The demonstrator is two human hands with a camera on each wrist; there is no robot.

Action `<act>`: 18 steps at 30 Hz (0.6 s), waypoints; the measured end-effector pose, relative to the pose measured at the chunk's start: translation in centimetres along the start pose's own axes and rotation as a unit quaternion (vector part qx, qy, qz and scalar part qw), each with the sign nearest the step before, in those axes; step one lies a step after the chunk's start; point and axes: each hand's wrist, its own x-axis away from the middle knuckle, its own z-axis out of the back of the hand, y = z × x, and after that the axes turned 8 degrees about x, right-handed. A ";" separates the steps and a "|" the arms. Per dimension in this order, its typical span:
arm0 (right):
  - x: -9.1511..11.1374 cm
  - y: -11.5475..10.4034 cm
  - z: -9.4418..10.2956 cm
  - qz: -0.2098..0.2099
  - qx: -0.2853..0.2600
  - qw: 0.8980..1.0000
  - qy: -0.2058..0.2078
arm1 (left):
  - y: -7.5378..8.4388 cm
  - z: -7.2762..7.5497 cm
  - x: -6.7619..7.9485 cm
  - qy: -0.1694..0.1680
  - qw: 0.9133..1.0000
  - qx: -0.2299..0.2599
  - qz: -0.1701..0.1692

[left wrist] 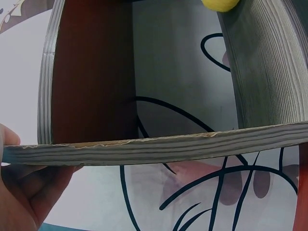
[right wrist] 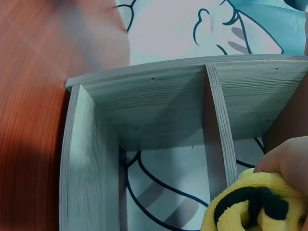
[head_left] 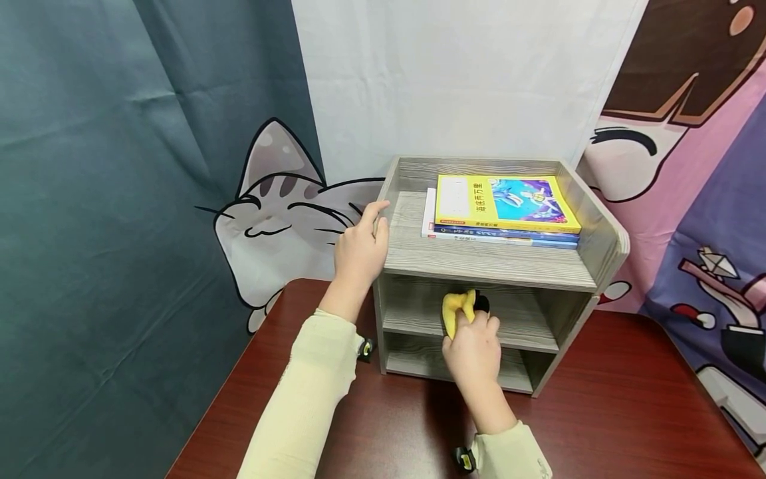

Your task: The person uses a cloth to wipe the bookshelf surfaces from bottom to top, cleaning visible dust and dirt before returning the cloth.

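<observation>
The person wears a pale cream-yellow, wrinkled fabric left sleeve [head_left: 305, 399] at seven o'clock and a matching right sleeve [head_left: 511, 456] at five; a small black, yellow-marked left wrist device [head_left: 366, 349] sits at its cuff's three o'clock, a similar right wrist device [head_left: 465, 459] at nine.

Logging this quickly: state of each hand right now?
Left hand: closed, gripping the side of the shelf.
Right hand: closed, holding a fuzzy yellow toy.

"Lower books [head_left: 503, 233]?"
"Covers largely hidden beneath the yellow book [head_left: 509, 201]; spine print too small."
"Yellow plush [right wrist: 252, 192]?"
"Cut by lower edge, right wrist view; upper edge, left wrist view."
"Left hand [left wrist: 24, 197]?"
"Cut by left edge, left wrist view."
"Right hand [right wrist: 288, 161]?"
"Cut by right edge, right wrist view."
</observation>
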 end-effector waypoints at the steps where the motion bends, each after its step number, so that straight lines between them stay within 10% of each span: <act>1: 0.0 -0.1 0.0 0.001 0.000 1.000 0.002 | 0.0 0.0 0.0 0.000 1.000 0.000 0.000; 18: 0.0 -1.3 -0.6 0.012 -0.001 1.000 0.008 | 0.1 0.1 0.0 -0.002 1.000 -0.004 0.000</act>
